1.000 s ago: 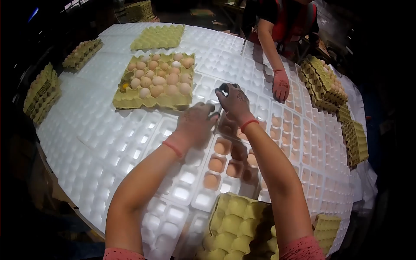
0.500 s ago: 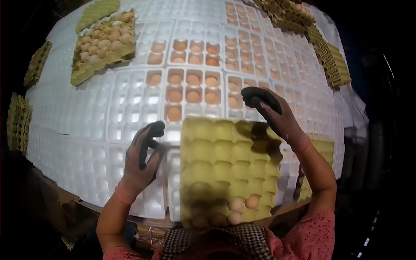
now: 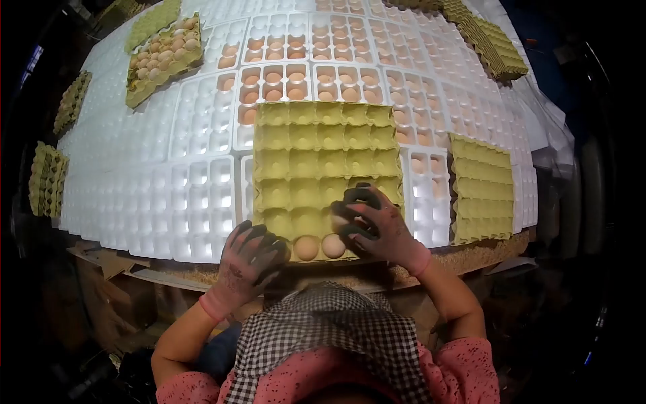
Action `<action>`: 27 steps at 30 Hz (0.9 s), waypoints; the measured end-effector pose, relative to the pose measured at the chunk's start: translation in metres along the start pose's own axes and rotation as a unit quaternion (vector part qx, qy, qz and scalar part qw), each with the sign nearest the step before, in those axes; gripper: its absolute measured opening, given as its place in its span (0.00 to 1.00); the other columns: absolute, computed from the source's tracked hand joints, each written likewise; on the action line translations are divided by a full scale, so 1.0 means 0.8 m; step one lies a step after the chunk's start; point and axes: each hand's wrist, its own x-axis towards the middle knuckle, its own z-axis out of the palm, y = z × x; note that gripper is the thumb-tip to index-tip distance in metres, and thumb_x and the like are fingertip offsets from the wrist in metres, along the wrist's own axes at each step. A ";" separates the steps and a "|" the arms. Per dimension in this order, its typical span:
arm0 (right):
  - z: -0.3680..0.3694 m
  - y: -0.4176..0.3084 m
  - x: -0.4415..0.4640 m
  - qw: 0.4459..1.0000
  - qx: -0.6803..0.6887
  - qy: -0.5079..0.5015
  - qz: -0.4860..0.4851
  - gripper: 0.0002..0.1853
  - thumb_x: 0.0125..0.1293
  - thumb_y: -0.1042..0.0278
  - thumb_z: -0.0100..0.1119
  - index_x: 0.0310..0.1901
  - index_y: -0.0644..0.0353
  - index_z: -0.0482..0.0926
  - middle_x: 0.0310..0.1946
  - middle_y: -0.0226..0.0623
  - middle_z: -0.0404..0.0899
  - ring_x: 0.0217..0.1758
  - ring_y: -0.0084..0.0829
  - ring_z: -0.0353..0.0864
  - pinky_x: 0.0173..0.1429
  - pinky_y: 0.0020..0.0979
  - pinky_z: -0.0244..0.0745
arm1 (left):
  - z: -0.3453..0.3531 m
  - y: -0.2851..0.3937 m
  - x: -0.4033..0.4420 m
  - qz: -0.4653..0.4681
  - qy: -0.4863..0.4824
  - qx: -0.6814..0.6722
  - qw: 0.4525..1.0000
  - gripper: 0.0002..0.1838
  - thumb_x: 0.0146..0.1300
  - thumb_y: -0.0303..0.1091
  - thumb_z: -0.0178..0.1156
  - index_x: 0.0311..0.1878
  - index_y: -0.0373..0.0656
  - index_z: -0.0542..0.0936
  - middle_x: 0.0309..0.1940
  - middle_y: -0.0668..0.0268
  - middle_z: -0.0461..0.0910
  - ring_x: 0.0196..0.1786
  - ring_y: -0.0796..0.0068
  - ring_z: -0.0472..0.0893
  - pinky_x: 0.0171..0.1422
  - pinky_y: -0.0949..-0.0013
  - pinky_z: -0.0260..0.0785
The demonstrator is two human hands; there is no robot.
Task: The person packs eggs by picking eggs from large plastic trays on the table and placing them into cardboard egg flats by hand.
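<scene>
A yellow-green pulp egg tray lies in front of me on top of the white foam trays. Most of its cups hold nothing. Two eggs, a brown egg and a paler egg, sit in its nearest row. My right hand, in a pink glove with dark fingers, curls over the tray's near right part, around an egg partly visible at its fingertips. At the near left corner is my left hand, gloved the same way. Its fingers are bent inward, and what lies under them is hidden.
White foam egg trays cover the table, several cups farther back filled with brown eggs. A pulp tray full of eggs stands back left. More pulp trays lie at right, stacked back right and along the left edge.
Both hands have come back from above the foam trays to the pulp tray's near edge. Their fingers have closed in around the eggs there. The camera view has shifted too.
</scene>
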 end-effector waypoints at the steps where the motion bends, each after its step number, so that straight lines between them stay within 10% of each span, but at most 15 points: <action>1: -0.010 0.004 -0.009 0.986 0.137 0.066 0.064 0.25 0.58 0.68 0.66 0.58 0.52 0.75 0.52 0.40 0.75 0.54 0.46 0.77 0.62 0.43 0.76 | -0.007 0.002 -0.005 -0.064 0.063 -0.134 0.987 0.28 0.57 0.36 0.66 0.62 0.41 0.73 0.56 0.54 0.74 0.63 0.51 0.72 0.71 0.47 0.63; 4: -0.038 0.011 -0.025 0.993 0.060 0.075 0.073 0.29 0.57 0.64 0.68 0.61 0.53 0.71 0.56 0.46 0.76 0.51 0.46 0.81 0.53 0.40 0.80 | -0.019 0.014 0.009 -0.281 0.191 -0.546 0.766 0.17 0.62 0.24 0.59 0.55 0.35 0.73 0.50 0.58 0.73 0.55 0.69 0.76 0.59 0.66 0.71; 8: -0.013 0.020 -0.031 0.962 -0.233 -0.115 0.087 0.32 0.55 0.50 0.70 0.60 0.54 0.72 0.53 0.50 0.80 0.48 0.44 0.85 0.50 0.39 0.81 | -0.036 0.023 0.056 -0.168 -0.048 -0.216 0.961 0.16 0.55 0.25 0.68 0.48 0.39 0.78 0.45 0.57 0.76 0.46 0.60 0.80 0.49 0.64 0.75; 11: -0.026 0.006 -0.030 0.984 0.108 0.105 0.093 0.29 0.58 0.50 0.70 0.59 0.51 0.74 0.54 0.50 0.81 0.46 0.42 0.85 0.49 0.39 0.81 | -0.023 0.037 0.075 0.004 -0.084 -0.029 0.996 0.24 0.55 0.36 0.67 0.57 0.47 0.80 0.52 0.58 0.77 0.49 0.57 0.79 0.50 0.57 0.76; 14: -0.018 -0.038 -0.019 0.996 -0.084 0.008 0.003 0.23 0.62 0.55 0.65 0.57 0.50 0.77 0.52 0.50 0.81 0.44 0.40 0.85 0.47 0.38 0.81 | -0.018 0.046 0.085 0.028 -0.143 0.047 0.988 0.21 0.57 0.34 0.62 0.55 0.47 0.80 0.53 0.58 0.76 0.49 0.56 0.78 0.48 0.58 0.76; 19: 0.025 -0.023 -0.036 0.988 -0.136 -0.075 0.028 0.12 0.67 0.63 0.57 0.51 0.46 0.81 0.56 0.52 0.77 0.42 0.45 0.83 0.41 0.38 0.80 | -0.010 0.048 0.087 0.048 -0.108 0.015 0.993 0.19 0.54 0.32 0.63 0.51 0.46 0.80 0.47 0.60 0.78 0.45 0.56 0.77 0.48 0.58 0.75; 20: 0.025 -0.004 -0.052 0.996 -0.073 0.051 0.007 0.14 0.64 0.59 0.63 0.50 0.49 0.82 0.59 0.51 0.73 0.43 0.47 0.83 0.42 0.38 0.83 | -0.017 0.047 0.088 0.039 -0.104 -0.009 0.994 0.18 0.55 0.32 0.63 0.51 0.47 0.80 0.47 0.60 0.78 0.45 0.57 0.77 0.47 0.59 0.74; 23: -0.043 0.020 -0.099 0.967 -0.075 0.203 0.136 0.30 0.51 0.50 0.77 0.54 0.53 0.77 0.61 0.47 0.69 0.48 0.41 0.84 0.49 0.32 0.88 | -0.028 0.045 0.091 -0.103 -0.111 -0.169 0.974 0.25 0.50 0.32 0.73 0.54 0.42 0.79 0.50 0.56 0.80 0.51 0.52 0.79 0.54 0.56 0.75; 27: -0.021 0.125 -0.171 0.909 -0.212 0.100 0.344 0.27 0.58 0.50 0.70 0.57 0.46 0.74 0.60 0.52 0.72 0.43 0.47 0.86 0.44 0.40 0.82 | -0.041 0.085 0.167 -0.089 -0.080 -0.259 0.958 0.30 0.50 0.32 0.74 0.59 0.42 0.78 0.52 0.54 0.80 0.51 0.51 0.80 0.56 0.57 0.74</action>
